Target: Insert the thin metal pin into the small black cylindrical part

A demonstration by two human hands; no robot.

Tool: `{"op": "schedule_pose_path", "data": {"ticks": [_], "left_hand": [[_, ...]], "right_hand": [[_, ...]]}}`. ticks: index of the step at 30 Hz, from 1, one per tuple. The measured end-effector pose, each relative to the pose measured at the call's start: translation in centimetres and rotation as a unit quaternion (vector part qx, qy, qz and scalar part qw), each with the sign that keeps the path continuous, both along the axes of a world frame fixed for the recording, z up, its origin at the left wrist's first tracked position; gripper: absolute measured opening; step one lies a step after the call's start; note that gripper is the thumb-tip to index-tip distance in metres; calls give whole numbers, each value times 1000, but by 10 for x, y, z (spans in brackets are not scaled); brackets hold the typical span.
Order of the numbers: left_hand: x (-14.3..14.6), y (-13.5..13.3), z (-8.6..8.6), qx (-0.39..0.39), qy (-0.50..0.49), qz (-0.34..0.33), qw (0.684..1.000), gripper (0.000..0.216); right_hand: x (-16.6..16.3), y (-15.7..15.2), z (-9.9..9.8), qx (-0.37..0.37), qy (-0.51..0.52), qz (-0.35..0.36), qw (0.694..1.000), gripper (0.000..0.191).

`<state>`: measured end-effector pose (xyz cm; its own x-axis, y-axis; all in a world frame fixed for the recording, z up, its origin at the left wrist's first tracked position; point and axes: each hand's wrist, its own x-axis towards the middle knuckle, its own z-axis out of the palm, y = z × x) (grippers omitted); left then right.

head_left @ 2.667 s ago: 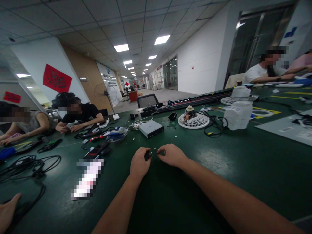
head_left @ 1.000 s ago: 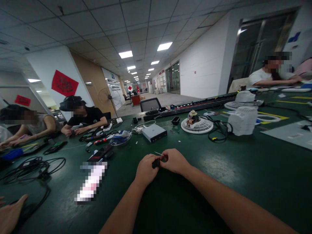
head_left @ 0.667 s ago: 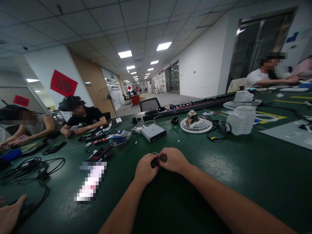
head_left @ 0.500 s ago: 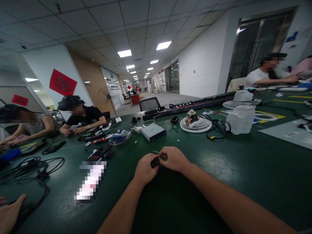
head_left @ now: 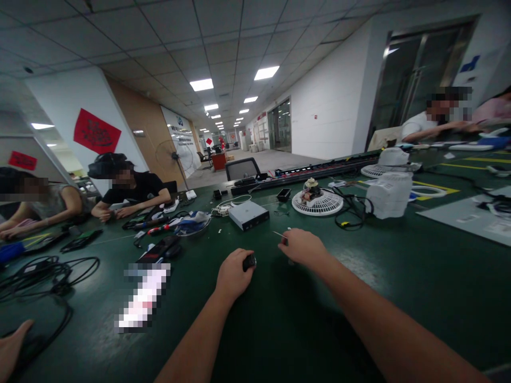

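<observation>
My left hand (head_left: 232, 272) is closed around a small black object (head_left: 249, 261) with a rounded, shiny end, just above the green table. To its right, and apart from it, my right hand (head_left: 305, 247) is closed on a thin metal rod-like tool (head_left: 279, 234) whose tip sticks out to the left. Its handle is hidden in my fingers, so its exact kind does not show. A small pale thing (head_left: 291, 261) shows below my right fingers, too blurred to name. Beyond both hands lies a grey metal disc drive (head_left: 248, 214).
A white fan grille (head_left: 317, 203) with a motor and a white plastic housing (head_left: 389, 196) stand back right. Black cables (head_left: 43, 276), a bright blurred-out panel (head_left: 146, 303) and another person's hand (head_left: 16, 348) lie left. Several people (head_left: 131, 186) sit around the green table (head_left: 255, 340).
My hands have come apart: my right hand, with the thin metal tool, moved right and slightly up, away from the black object. My left hand still holds that object.
</observation>
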<state>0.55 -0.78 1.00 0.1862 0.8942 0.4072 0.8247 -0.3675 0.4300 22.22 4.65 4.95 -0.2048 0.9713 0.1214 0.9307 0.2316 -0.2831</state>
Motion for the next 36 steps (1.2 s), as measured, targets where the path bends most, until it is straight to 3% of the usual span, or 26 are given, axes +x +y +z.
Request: {"op": "schedule_pose_path", "data": {"ticks": [2,7,10,14,16,20,24,31,36], "left_hand": [[0,1,-1,-2,0,3,1000,32],[0,0,1,-9,1,5,1000,32],[0,0,2,-12,-1,4,1000,33],[0,-1,1,-11,-4,-9,1000,35],[1,-1,2,-11,-5,-21,1000,35],[3,-2,4,-9,-11,-41,999,35],[4,-3,6,-8,-19,-48,999,35],[4,-5,7,-12,-29,-63,998,37],[4,-4,6,-5,-32,-57,998,34]], "right_hand": [[11,1,4,-104,-19,5,994,33],[13,3,-1,-170,1,46,984,21],[5,5,-6,-152,45,68,985,13],[-9,5,-10,-95,167,75,978,25],[-16,4,-13,-130,216,78,964,28],[-25,3,-22,-185,290,143,928,17],[-29,2,-29,-180,299,186,918,16],[-34,0,-34,-114,317,136,932,14],[-36,1,-38,-108,295,172,934,15]]}}
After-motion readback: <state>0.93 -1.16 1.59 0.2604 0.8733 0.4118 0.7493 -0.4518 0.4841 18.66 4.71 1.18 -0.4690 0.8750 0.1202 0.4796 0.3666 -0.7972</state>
